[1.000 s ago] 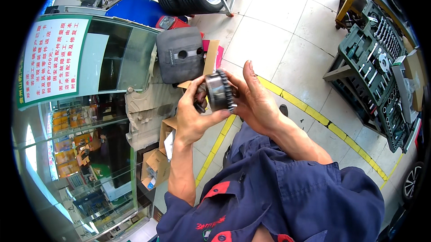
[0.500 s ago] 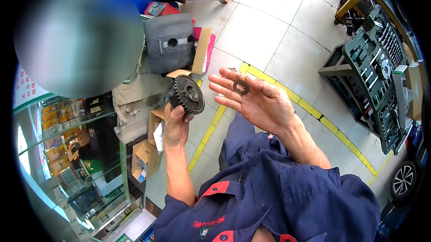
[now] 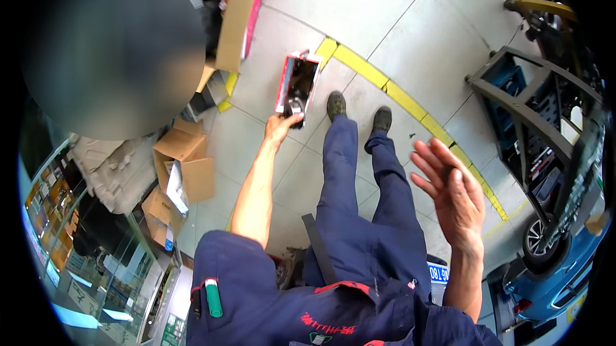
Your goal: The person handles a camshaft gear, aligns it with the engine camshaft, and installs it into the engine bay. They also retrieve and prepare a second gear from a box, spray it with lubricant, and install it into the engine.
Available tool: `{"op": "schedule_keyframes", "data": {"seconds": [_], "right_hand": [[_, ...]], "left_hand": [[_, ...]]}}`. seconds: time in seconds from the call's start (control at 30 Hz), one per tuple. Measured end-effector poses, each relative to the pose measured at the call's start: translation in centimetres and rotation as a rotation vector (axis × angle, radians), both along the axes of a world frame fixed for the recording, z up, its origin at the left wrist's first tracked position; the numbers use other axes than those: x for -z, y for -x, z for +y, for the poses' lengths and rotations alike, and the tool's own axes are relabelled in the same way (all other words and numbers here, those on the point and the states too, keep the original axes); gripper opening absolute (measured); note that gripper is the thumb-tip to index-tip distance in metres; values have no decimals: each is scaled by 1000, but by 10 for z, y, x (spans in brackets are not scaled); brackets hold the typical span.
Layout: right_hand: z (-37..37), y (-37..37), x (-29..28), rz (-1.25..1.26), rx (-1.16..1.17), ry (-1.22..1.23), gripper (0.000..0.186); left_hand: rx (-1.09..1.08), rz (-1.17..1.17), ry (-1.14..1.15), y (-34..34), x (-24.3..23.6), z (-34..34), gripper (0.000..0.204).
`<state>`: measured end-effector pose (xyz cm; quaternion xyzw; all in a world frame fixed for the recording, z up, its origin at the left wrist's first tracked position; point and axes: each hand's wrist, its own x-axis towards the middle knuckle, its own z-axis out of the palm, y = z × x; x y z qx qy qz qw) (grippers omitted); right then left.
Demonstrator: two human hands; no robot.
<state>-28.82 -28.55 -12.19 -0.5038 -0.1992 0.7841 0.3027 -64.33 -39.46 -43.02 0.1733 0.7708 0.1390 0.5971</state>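
My left hand (image 3: 280,129) reaches low and forward, its fingers closed on a dark toothed gear (image 3: 295,110), blurred and partly hidden by the hand. The gear is at the near end of a small open box (image 3: 280,95) with red-and-white edges and a dark inside. Whether the gear touches the box, I cannot tell. Held up at the right, my right hand (image 3: 452,195) is cupped, its thumb bent across the fingers. Between thumb and fingers shows a dark patch, the flat metal washer (image 3: 443,175), mostly hidden.
Open cardboard boxes (image 3: 196,176) stand at the left beside a glass case (image 3: 96,282). A cardboard flap (image 3: 240,22) rises at the upper left. Yellow tape (image 3: 404,105) crosses the tiled floor past my shoes (image 3: 335,105). A metal frame cart (image 3: 539,112) and a blue car (image 3: 558,291) are at right.
My left hand has lowered the gear forward to the small box. My right hand has moved right and back, its flat palm now cupped. The view has shifted, and my legs and shoes show.
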Motion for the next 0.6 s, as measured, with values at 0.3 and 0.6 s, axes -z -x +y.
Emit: {"op": "schedule_keyframes", "data": {"seconds": [0.3, 0.6], "right_hand": [[-44, -2, 102, -287, 14, 131, 70], [-58, -5, 103, -277, 3, 93, 69]], "left_hand": [[14, 19, 36, 29, 183, 17, 73], [275, 173, 217, 30, 228, 48, 85]]}}
